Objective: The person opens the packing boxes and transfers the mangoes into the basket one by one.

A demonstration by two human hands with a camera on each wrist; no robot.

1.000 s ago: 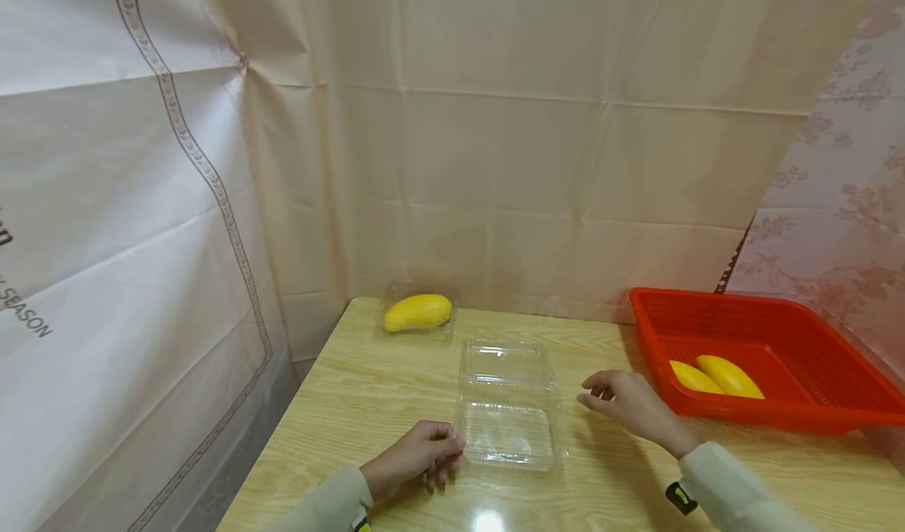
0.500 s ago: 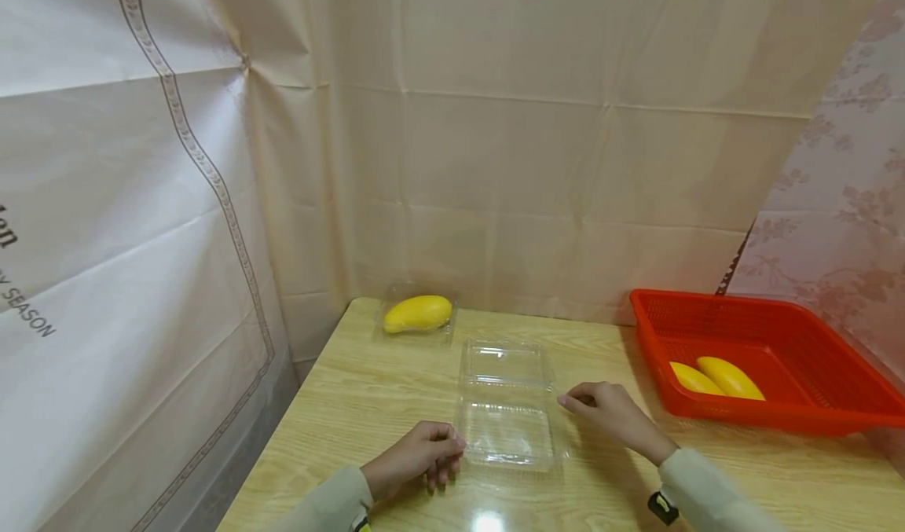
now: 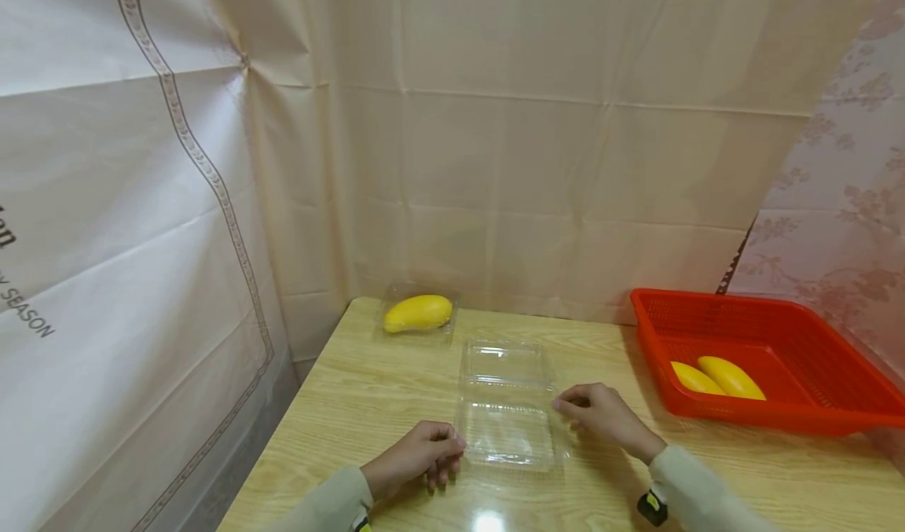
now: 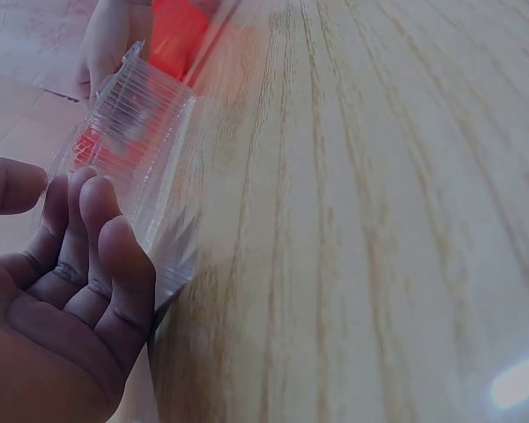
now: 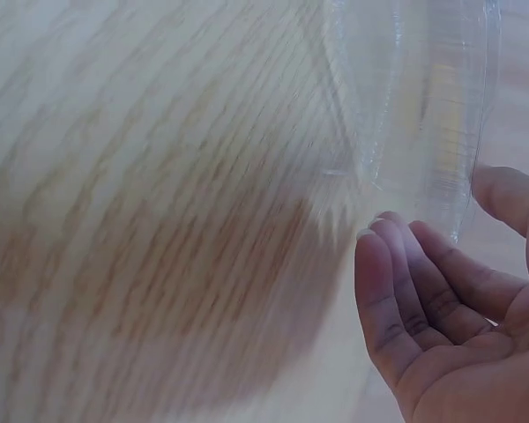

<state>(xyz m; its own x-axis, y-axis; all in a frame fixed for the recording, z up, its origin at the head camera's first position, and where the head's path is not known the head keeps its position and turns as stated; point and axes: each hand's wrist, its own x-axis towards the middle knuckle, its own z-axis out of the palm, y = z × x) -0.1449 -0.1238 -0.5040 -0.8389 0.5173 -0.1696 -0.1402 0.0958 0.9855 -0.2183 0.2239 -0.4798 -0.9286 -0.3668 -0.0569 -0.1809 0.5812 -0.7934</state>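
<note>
An unfolded clear plastic clamshell container (image 3: pixel 505 402) lies on the wooden table, lid side away from me and base nearer. My left hand (image 3: pixel 423 453) is at its near left edge, holding the rim between thumb and curled fingers; the left wrist view shows the ribbed wall of the container (image 4: pixel 128 123) just past the fingertips. On the opposite side, my right hand (image 3: pixel 604 416) pinches the right edge close to the hinge. In the right wrist view the thumb (image 5: pixel 509 196) meets the rim, with the other fingers bent below it.
A red plastic basket (image 3: pixel 799 416) at the right holds two yellow, mango-like fruits (image 3: pixel 730 378). At the back left, another clear container (image 3: pixel 451 334) has a yellow fruit (image 3: pixel 419 313) in it. Cloth sheets (image 3: pixel 495 163) hang behind the table (image 3: pixel 353 406) and at both sides.
My right hand has moved left from beside the basket to the container's right edge, and its thumb and fingers have come together there. The left hand and the container stayed put.
</note>
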